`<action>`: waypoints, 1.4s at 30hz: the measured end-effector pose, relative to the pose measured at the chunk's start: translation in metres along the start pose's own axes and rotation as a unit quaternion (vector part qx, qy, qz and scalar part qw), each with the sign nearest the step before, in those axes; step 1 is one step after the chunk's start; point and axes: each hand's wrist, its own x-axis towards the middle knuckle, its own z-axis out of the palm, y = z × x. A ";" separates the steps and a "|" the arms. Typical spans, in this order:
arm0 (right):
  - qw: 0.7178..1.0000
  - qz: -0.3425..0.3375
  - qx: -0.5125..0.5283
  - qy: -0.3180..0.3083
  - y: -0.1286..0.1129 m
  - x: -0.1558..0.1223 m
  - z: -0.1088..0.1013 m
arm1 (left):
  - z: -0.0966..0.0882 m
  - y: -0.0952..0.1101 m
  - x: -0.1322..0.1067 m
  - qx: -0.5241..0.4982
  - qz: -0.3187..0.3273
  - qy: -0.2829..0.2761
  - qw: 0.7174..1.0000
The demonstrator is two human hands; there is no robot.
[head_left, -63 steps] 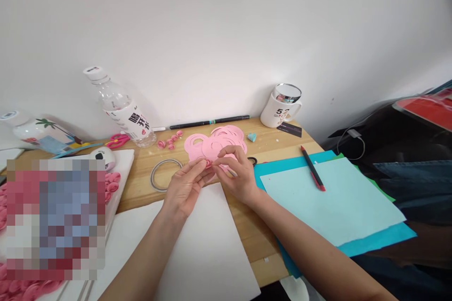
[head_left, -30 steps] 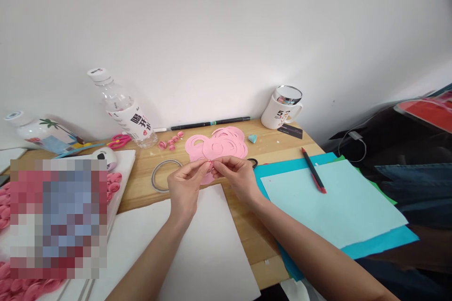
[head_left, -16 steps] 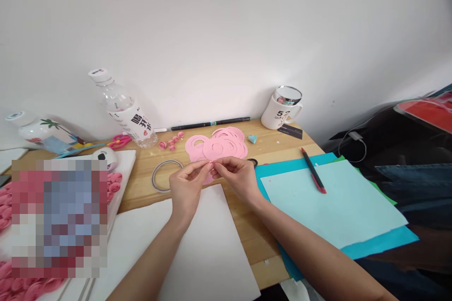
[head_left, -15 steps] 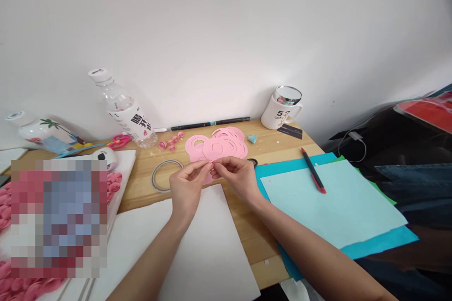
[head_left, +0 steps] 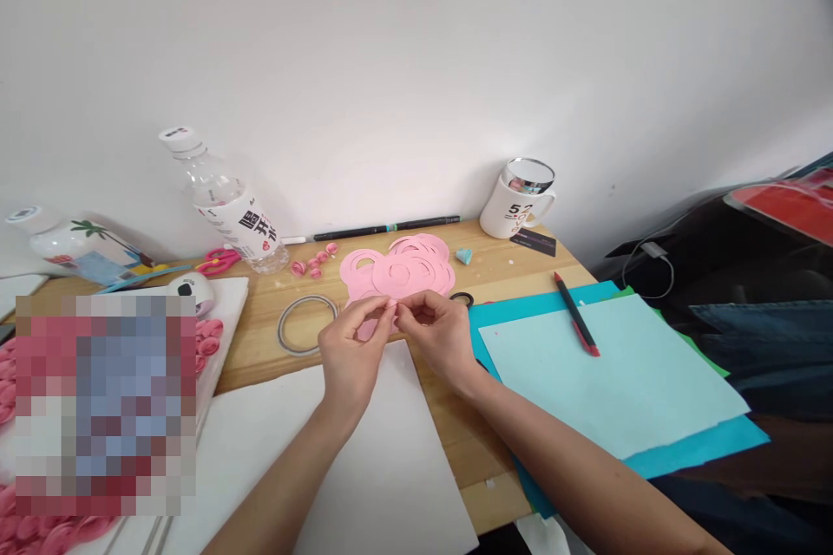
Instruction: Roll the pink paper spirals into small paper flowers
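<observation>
My left hand [head_left: 355, 347] and my right hand [head_left: 437, 331] meet fingertip to fingertip above the wooden desk [head_left: 260, 338]. Together they pinch a small rolled piece of pink paper [head_left: 391, 307]; most of it is hidden by the fingers. Just behind the hands lies a pile of pink paper spirals [head_left: 398, 270]. Several small finished pink rolls [head_left: 315, 259] sit further back to the left. A white sheet [head_left: 364, 451] lies under my wrists.
A ring of tape [head_left: 305, 323] lies left of the hands. A leaning water bottle [head_left: 225, 201], pink scissors [head_left: 218, 259], a black pen [head_left: 383, 228] and a white mug [head_left: 517, 199] line the wall. Light blue paper [head_left: 605, 373] carrying a red pen [head_left: 576, 314] lies on the right.
Both hands have drawn slightly nearer to me and lower, with the fingertips still pinched on the pink roll. Nothing else on the desk has moved.
</observation>
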 end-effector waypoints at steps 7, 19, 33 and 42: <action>1.000 0.013 0.012 -0.001 0.001 0.000 0.000 | 0.001 -0.009 -0.002 0.033 0.032 -0.009 0.999; 1.000 -0.021 -0.004 -0.008 -0.002 -0.004 0.003 | 0.006 -0.010 -0.003 -0.029 -0.020 -0.007 0.999; 0.998 0.042 0.040 -0.017 -0.005 -0.003 0.003 | 0.006 -0.005 -0.002 -0.073 -0.041 -0.027 0.996; 1.000 -0.007 -0.002 -0.025 -0.006 -0.006 0.004 | 0.007 0.000 -0.001 -0.159 -0.113 -0.031 0.980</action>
